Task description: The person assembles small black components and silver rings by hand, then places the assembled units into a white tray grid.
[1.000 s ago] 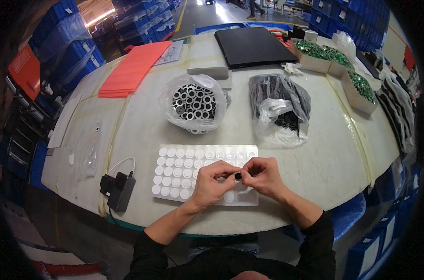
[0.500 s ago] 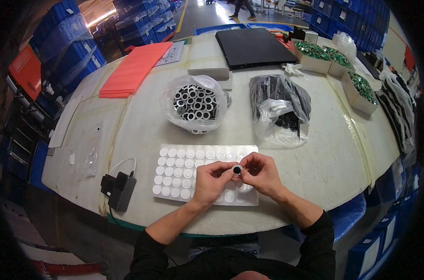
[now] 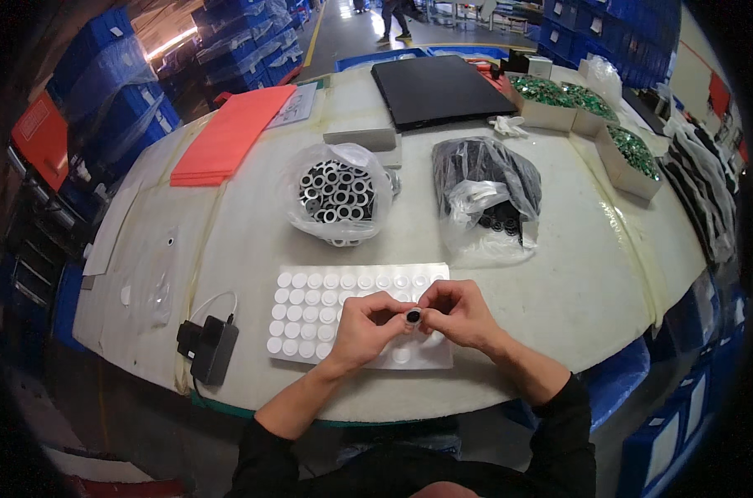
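Observation:
Between the fingertips of both hands is a small round ring with a dark centre (image 3: 413, 316). My left hand (image 3: 365, 329) pinches it from the left, and my right hand (image 3: 459, 314) from the right. Below the hands lies a white tray (image 3: 376, 271) bearing rows of round white discs (image 3: 307, 314), partly hidden by my hands. Beyond it stands a clear plastic bag (image 3: 378, 224) full of metal-and-black rings (image 3: 340, 189). To its right is another plastic bag (image 3: 484, 158) with black round parts (image 3: 499, 220) showing at its mouth.
A black adapter (image 3: 214, 352) with a cable lies left of the tray. Farther back are an orange-red folded sheet (image 3: 231, 137), a flat black panel (image 3: 439, 90) and cardboard boxes of green circuit boards (image 3: 633, 151). A person (image 3: 393, 18) walks in the background.
My view has shifted slightly, so the table's contents appear moved. Both hands still hold the small ring above the tray. The person in the background has moved left.

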